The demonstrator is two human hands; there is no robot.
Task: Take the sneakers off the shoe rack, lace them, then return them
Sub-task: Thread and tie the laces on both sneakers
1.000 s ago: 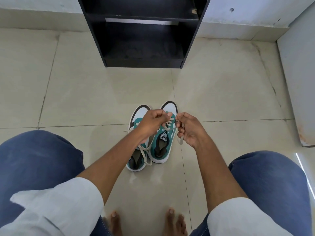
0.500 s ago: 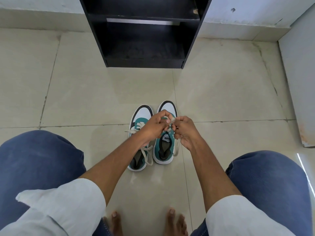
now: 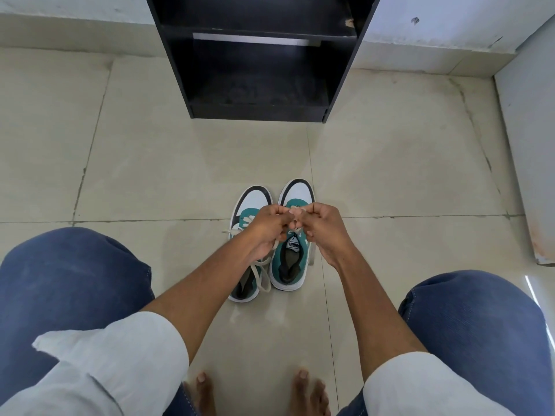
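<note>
Bare floor (image 3: 186, 163) lies open between the sneakers (image 3: 270, 244) and the black shoe rack (image 3: 258, 112), whose lower shelf has room. Knees crowd both sides near the person; a wall (image 3: 528, 145) hems the right.

Pale beige floor tiles (image 3: 150, 163) spread across the room, split by thin dark grout lines. A white wall (image 3: 450, 16) runs along the far side, with a low skirting at its foot. At the right stands a white panel (image 3: 531, 145), stained rust-orange near its base.
</note>
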